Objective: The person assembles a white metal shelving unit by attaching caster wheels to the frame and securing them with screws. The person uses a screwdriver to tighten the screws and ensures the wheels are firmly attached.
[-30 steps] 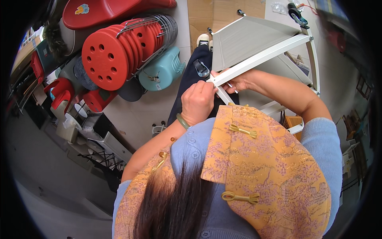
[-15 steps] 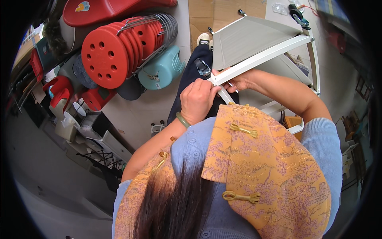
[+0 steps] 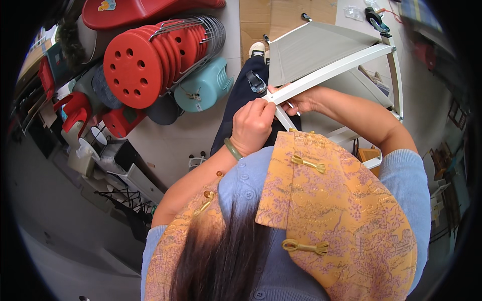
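**White frame pinched at its near-left corner**

The white frame lay at the centre and right of the scene, its near-left corner above the dark trousers. The left hand was at that corner, its grip narrow, fingertips bunched against the joint; whether they pinched a small part there could not be told. The right hand reached in from the right beneath the long bar, its fingers showing on both sides of it. Its grip was curled and partly hidden, with a thin white piece at the fingers.

The bars looked stiff and smooth, probably coated metal tube: moderate in weight, awkward more for their reach than their load, and a little slippery to dry fingers. The grey panel seemed thin and flexible, likely to sag or crease if used as a handle. The sounder hold was on the bars, close to a joint, with the far side supported against twisting.

The black caster just beyond the left hand and the one at the far right corner would probably swivel under pressure, so they made poor handholds.
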Tool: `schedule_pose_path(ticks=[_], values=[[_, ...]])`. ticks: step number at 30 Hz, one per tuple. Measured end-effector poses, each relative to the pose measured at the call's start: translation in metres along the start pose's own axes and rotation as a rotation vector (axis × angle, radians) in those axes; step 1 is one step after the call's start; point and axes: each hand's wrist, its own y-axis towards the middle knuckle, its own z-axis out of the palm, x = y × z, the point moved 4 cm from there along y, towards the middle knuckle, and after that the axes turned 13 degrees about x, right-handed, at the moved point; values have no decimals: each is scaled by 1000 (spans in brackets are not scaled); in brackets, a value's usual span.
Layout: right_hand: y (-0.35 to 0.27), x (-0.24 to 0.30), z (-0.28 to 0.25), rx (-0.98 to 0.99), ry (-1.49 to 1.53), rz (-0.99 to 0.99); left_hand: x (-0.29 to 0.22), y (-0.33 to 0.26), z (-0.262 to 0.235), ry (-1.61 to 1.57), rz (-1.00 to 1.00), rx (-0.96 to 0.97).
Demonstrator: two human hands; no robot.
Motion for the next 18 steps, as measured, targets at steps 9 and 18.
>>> schedule_pose_path(ticks=[9, 18], values=[[-2, -3, -7, 6, 38, -13, 31, -23, 11, -470, -321, 36], [-3, -3, -10, -10, 42, -83, 53, -13, 84, -1807, -1008, 334]])
